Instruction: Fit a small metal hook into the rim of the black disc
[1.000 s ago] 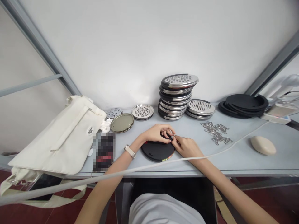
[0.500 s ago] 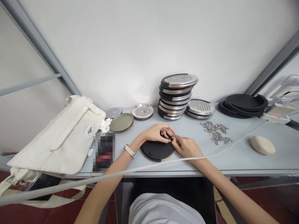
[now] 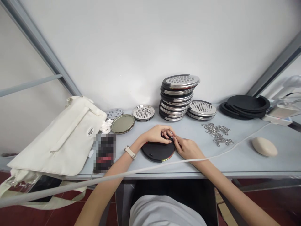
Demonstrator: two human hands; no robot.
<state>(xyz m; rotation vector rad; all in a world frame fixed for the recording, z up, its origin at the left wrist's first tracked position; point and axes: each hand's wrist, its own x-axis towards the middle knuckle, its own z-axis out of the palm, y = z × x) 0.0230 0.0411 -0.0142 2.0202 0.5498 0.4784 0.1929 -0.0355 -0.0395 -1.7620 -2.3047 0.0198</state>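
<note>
A black round plate-like disc (image 3: 158,152) lies on the table in front of me, a yellow and red edge showing at its lower right rim. My left hand (image 3: 159,134) curls over its far edge, fingers wrapped round the rim. Against that same far right rim, my right hand (image 3: 188,148) is closed in a pinch. A small shiny metal piece (image 3: 172,137) shows at its fingertips, mostly hidden; it resembles the loose wire-like metal clips (image 3: 217,133) heaped to the right.
Behind stand a tall stack of black-rimmed grater discs (image 3: 177,97), a shorter stack (image 3: 202,108) and black covers (image 3: 245,105). Olive lids (image 3: 122,123), a white bag (image 3: 58,138) and a blurred-out phone-like object (image 3: 105,153) are left. A white cable (image 3: 141,171) crosses in front.
My right fingertips have shifted slightly left along the rim with the small metal piece. The disc has moved a touch left; my left hand stays nearly still.
</note>
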